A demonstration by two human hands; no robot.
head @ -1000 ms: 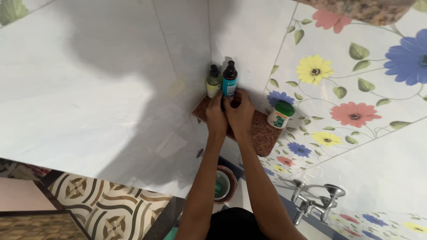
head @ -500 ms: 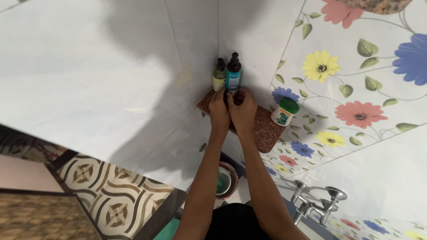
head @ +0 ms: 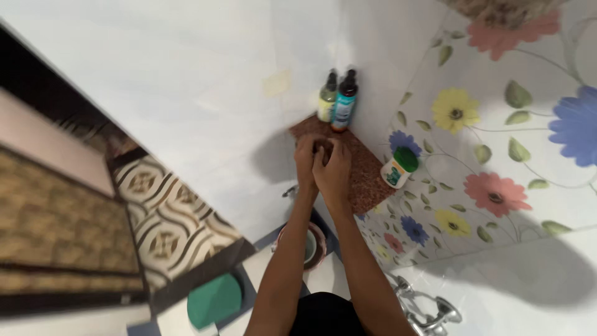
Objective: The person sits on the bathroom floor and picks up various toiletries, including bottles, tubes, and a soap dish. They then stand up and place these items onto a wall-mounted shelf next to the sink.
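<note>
My left hand and my right hand are pressed together over the front part of a brown speckled corner shelf. Both close around a small dark object, which the fingers mostly hide. At the back corner of the shelf stand a yellow-green bottle and a teal bottle, both with dark caps and clear of my hands. A white jar with a green lid sits on the shelf's right end.
White wall tiles meet flowered tiles at the corner. Below the shelf stands a round bucket with a mug inside. A metal tap juts out at lower right. A green round lid lies at lower left beside patterned tiles.
The view has swung and tilted. My joined hands have drawn back a little from the two bottles toward the shelf's front, still closed on the dark object.
</note>
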